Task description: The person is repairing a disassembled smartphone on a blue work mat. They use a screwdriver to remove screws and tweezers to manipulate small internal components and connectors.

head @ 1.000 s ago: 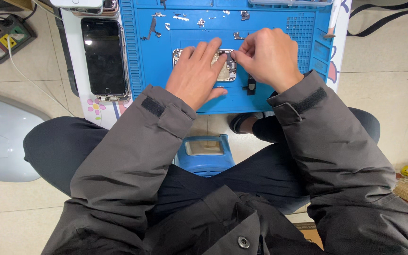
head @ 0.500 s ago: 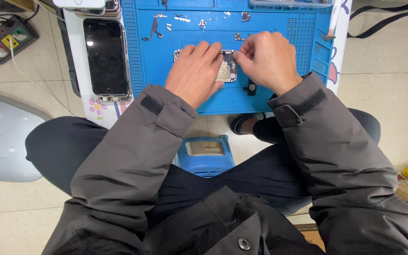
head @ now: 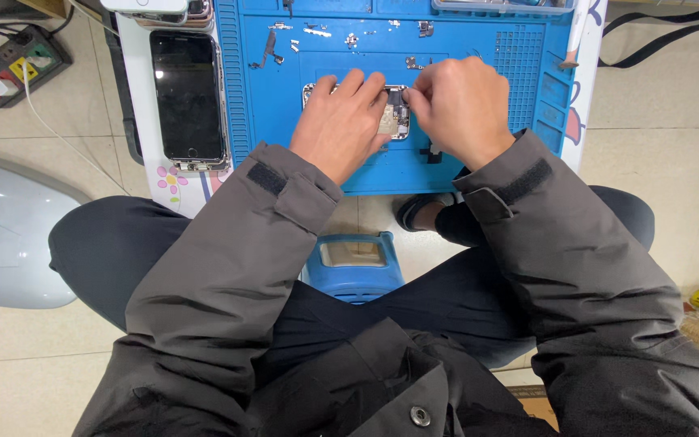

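Opened phone (head: 395,120) lies on the blue mat (head: 479,81), mid-mat. Left hand (head: 341,125) rests flat on it, fingers spread, pinning it down. Right hand (head: 459,105) pinches at its top edge; what it grips cannot be told. A 2nd phone (head: 188,95) lies left of the mat.

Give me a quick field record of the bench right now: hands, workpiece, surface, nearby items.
left hand: flat on the opened phone body, pinning it down
right hand: fingertips pinching at the phone's inner parts
opened phone body: lies on the mat, mostly hidden by both hands
blue work mat: small loose parts scattered near its top
black phone screen: face up, left of the mat
power strip: on the floor, far left
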